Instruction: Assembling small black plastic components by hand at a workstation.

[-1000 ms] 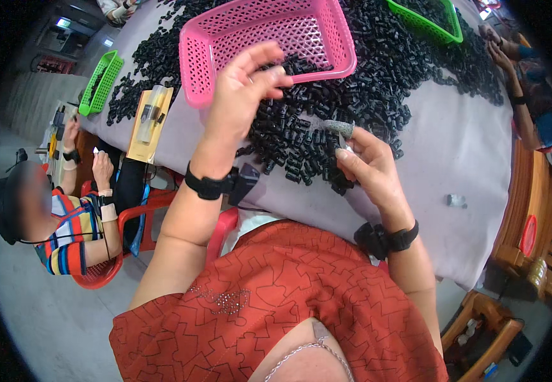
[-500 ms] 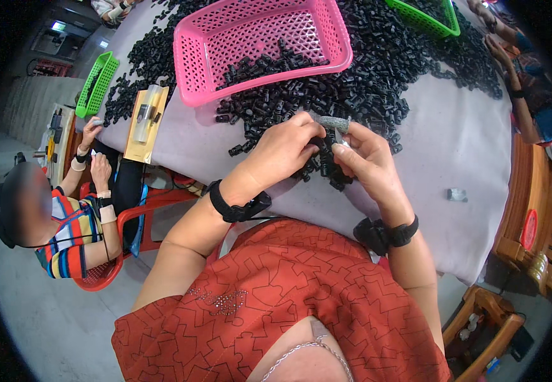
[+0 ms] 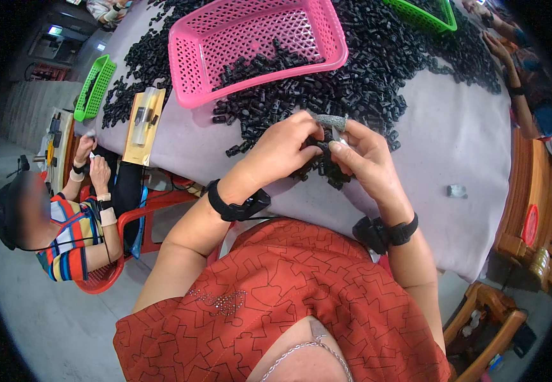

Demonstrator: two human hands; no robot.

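Observation:
Above the near edge of the pile of small black parts [image 3: 371,83], my two hands meet. My left hand [image 3: 283,148] is closed, thumb and fingers pinching a small black plastic part [image 3: 320,144]. Fingers hide most of that part. My right hand [image 3: 366,156] is closed too, thumb and forefinger on a thin pale pointed piece that looks like a small blade [image 3: 337,136], its tip next to the black part. A grey wrap [image 3: 332,120] covers the right forefinger. More black parts lie just beneath both hands.
A pink basket [image 3: 190,95] holding black parts stands beyond my hands. Green baskets [image 3: 105,79] sit far left and far right. A yellow card with a clear tube [image 3: 137,148] lies at left, a grey scrap [image 3: 457,191] at right. Co-workers sit on both sides.
My hands stay almost in place, with the fingers shifting slightly around the black part. The whole view has drifted a little to the left.

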